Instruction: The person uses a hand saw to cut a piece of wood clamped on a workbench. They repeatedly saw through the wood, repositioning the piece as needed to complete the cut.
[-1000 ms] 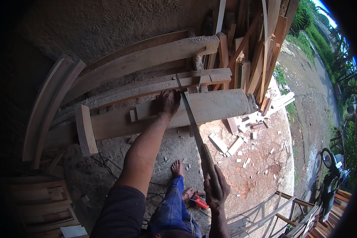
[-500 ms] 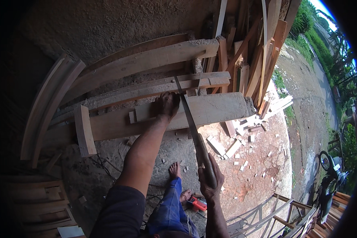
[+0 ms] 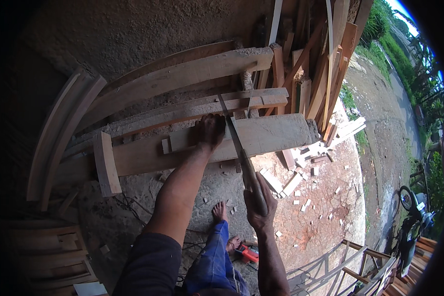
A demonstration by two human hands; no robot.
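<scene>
My right hand (image 3: 259, 201) is closed round the wooden handle of a handsaw (image 3: 238, 140), whose long blade slants away from me across the planks. A short pale piece of wood (image 3: 183, 140) lies on a wide plank (image 3: 277, 133). My left hand (image 3: 212, 130) is clenched over its right end, fingers curled, close beside the blade. The saw crosses at that end; the cut itself is too small to make out. Farther off, the blade's tip reaches over a narrower beam (image 3: 261, 100).
A wooden block (image 3: 106, 164) lies across the plank at left. Long boards (image 3: 325, 74) lean at the back right. Offcuts (image 3: 290, 185) litter the floor at right. By my feet is a red power tool (image 3: 248, 253). A motorbike (image 3: 410, 232) stands outside.
My right hand has pushed the saw forward, away from me, along its blade line. The left hand stays on the short piece of wood. The whole view has shifted slightly.
</scene>
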